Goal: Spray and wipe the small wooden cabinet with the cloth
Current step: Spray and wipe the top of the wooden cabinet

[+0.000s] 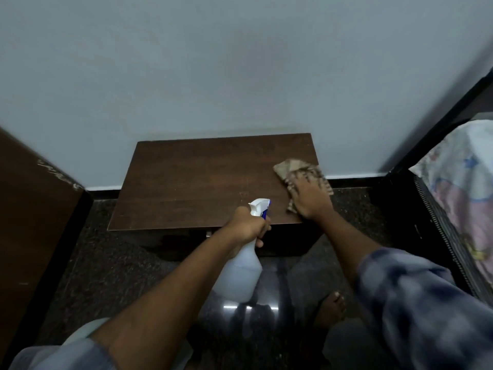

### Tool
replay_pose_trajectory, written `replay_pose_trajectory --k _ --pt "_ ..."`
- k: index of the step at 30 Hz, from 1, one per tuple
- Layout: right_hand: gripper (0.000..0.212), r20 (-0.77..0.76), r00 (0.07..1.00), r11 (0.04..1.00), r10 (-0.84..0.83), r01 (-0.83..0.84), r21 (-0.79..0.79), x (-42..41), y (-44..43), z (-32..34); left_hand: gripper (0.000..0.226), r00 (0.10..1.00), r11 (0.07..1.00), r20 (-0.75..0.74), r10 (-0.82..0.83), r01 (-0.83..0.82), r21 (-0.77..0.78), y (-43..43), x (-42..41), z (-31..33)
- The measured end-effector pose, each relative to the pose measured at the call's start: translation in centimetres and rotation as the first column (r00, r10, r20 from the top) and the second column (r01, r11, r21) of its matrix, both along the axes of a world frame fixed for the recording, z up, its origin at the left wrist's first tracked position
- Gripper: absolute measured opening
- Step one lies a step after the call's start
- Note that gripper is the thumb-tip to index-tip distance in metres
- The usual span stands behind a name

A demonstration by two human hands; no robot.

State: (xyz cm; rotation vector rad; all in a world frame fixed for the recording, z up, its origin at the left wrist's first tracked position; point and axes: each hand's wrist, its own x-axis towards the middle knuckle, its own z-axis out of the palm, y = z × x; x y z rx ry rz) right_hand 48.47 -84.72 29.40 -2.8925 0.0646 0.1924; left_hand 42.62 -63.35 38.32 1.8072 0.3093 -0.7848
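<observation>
The small dark wooden cabinet (192, 182) stands against the wall, its flat top facing me. My left hand (246, 225) grips the neck of a translucent spray bottle (241, 273) with a white and blue nozzle, held over the cabinet's front edge and pointing at the top. My right hand (310, 197) lies flat on a brown patterned cloth (293, 166), pressing it onto the right side of the cabinet top. Part of the cloth hangs over the right edge.
A pale wall (240, 76) rises behind the cabinet. A dark wooden panel (34, 209) stands at the left. A bed with a patterned sheet (464, 188) and dark frame is at the right. My bare foot (330, 308) rests on the speckled dark floor.
</observation>
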Motion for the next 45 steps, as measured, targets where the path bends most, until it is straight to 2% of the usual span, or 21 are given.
replay_pose_trajectory --k 2,5,7,10,12,15,18,19,22,24,26,28,31,32,34,36,37,39,40,43,45 --pt "0.054 0.049 0.991 0.992 -0.121 0.119 0.053 -0.8 2.0 -0.6 0.037 1.000 1.000 0.018 0.005 -0.005 -0.015 -0.5 0.9 0.6" --pt "0.050 0.169 0.963 0.978 0.210 -0.205 -0.045 -5.4 4.9 -0.9 0.039 0.999 0.999 0.028 0.024 -0.024 -0.024 -1.1 2.8 1.2" --pt "0.051 0.126 0.941 0.947 0.313 -0.298 -0.121 -4.2 2.7 -0.5 0.031 0.999 1.000 0.039 0.011 -0.011 -0.013 -1.9 4.0 1.5" --pt "0.059 0.150 0.988 0.994 0.027 -0.010 -0.112 -1.1 1.5 -1.1 0.029 0.997 1.000 0.081 0.008 -0.007 -0.005 -2.9 5.6 1.8" --pt "0.067 0.073 0.997 0.994 0.017 -0.009 -0.106 -1.2 3.2 -2.3 0.027 0.996 1.000 0.084 0.013 -0.014 0.006 -3.6 7.0 1.6" --pt "0.070 0.073 0.996 0.995 0.048 -0.041 -0.096 1.5 1.2 -2.9 0.030 0.998 1.000 0.062 -0.019 0.018 0.014 -3.9 8.6 1.5" --pt "0.066 0.014 0.955 0.955 -0.296 0.296 -0.023 6.7 -1.3 -1.5 0.034 0.999 1.000 0.045 -0.027 0.027 -0.006 -3.8 10.4 1.5" --pt "0.067 0.008 0.943 0.943 -0.333 0.333 -0.012 6.9 -0.8 -1.3 0.035 0.999 1.000 0.047 -0.025 0.025 -0.006 -3.9 11.1 1.5" --pt "0.070 0.122 0.974 0.981 -0.191 0.192 0.002 2.2 3.2 -1.9 0.027 0.997 0.999 0.051 -0.051 0.050 0.014 -4.9 13.7 1.7" --pt "0.068 0.134 0.989 0.998 -0.061 0.059 0.015 -2.6 4.6 -2.2 0.025 0.994 0.995 0.063 -0.087 0.084 0.046 -5.7 15.0 1.8" --pt "0.068 0.129 0.991 0.999 0.016 -0.011 -0.043 -2.4 3.1 -2.6 0.021 0.993 0.993 0.065 -0.101 0.097 0.062 -6.6 16.2 1.9" --pt "0.069 0.162 0.984 0.993 -0.069 0.083 -0.081 2.0 0.5 -2.6 0.020 0.992 0.994 0.089 -0.087 0.082 0.068 -6.8 16.7 2.0" --pt "0.069 0.060 0.918 0.920 -0.391 0.389 0.045 8.7 -0.8 -1.6 0.025 0.993 0.999 0.117 -0.033 0.028 0.043 -6.2 17.1 2.5" --pt "0.069 0.082 0.925 0.928 -0.371 0.368 0.051 9.7 0.4 -1.8 0.028 0.993 0.999 0.112 -0.022 0.019 0.030 -5.7 17.1 2.7" --pt "0.069 0.086 0.994 0.998 -0.061 0.061 0.003 9.2 2.5 -1.9 0.031 0.996 0.999 0.082 -0.023 0.021 0.024 -4.6 16.9 2.6" --pt "0.068 0.099 0.979 0.984 0.179 -0.178 -0.020 10.7 0.8 -1.6 0.028 0.997 0.999 0.066 -0.039 0.036 0.037 -3.4 16.6 2.2" --pt "0.067 0.114 0.990 0.996 0.088 -0.089 0.009 12.4 -0.6 -1.1 0.028 0.997 0.998 0.063 -0.049 0.046 0.045 -2.9 16.1 2.0" --pt "0.066 0.041 0.970 0.970 -0.241 0.240 0.031 14.5 -1.8 -0.5 0.034 0.997 0.996 0.052 -0.065 0.062 0.057 -2.4 15.7 1.8" --pt "0.067 0.028 0.957 0.957 -0.289 0.289 0.015 14.2 -1.0 -0.8 0.038 0.997 0.996 0.047 -0.068 0.066 0.060 -2.2 15.7 1.7" --pt "0.064 0.135 0.991 0.999 -0.021 0.027 -0.045 12.4 1.2 -2.7 0.042 0.998 0.997 0.026 -0.064 0.062 0.050 -1.7 16.0 1.5" --pt "0.063 0.159 0.987 0.997 0.037 -0.026 -0.071 13.9 -0.9 -2.3 0.042 0.998 0.998 0.014 -0.055 0.054 0.045 -1.4 15.6 1.2"
